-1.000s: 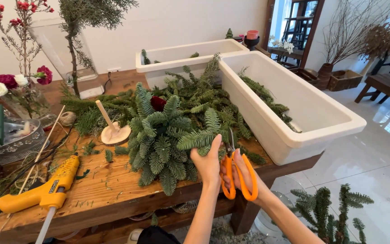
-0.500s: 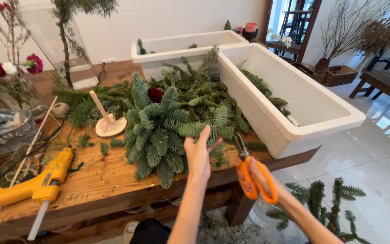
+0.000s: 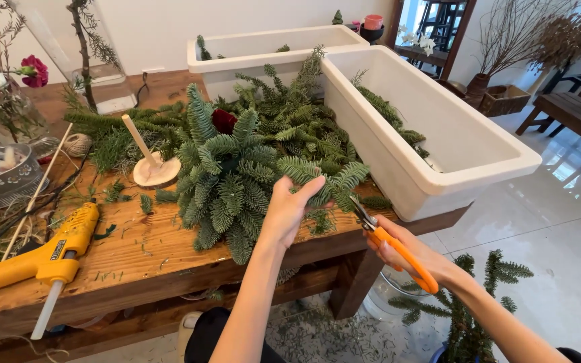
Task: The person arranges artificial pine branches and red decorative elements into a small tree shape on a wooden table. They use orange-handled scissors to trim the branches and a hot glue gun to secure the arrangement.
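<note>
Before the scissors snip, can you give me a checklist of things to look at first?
1. Left hand holding the fir sprig: ok, fingers grip it.
2. Right hand gripping the orange scissors: ok.
3. Blades aimed at the sprig: ok, tips sit beside its needles.
4. Left fingers away from the blades: not ok, they look close.
5. Blades open or shut: cannot tell.
6. Glue gun out of the way: ok, far left on the table.

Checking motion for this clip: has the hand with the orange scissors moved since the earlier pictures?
Yes. The right hand with the orange scissors swung out past the wooden table edge, then came back toward the fir arrangement.
</note>
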